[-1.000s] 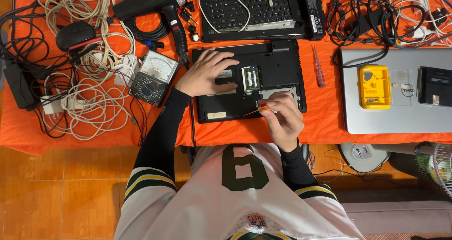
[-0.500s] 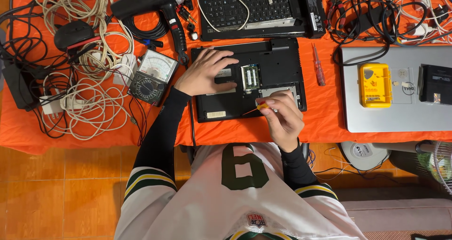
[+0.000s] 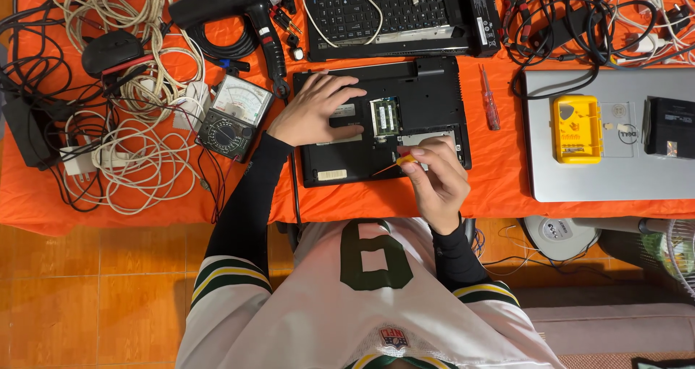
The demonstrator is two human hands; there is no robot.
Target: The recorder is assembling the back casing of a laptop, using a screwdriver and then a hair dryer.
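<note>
Right hand (image 3: 434,184) fingers are pinching a small yellow-handled screwdriver (image 3: 394,165), its shaft lying low and pointing left of them onto the upturned black laptop (image 3: 434,101) on the worktop, while left hand (image 3: 313,110) is pressing spread fingers flat on the laptop base, up and left of the tip.

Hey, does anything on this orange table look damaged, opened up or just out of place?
Yes. The upturned black laptop under the left hand has a cover off, leaving green memory boards bare. The right hand holds a small orange-handled screwdriver over it. Tangled white cables sprawl at the left of the orange cloth.
</note>
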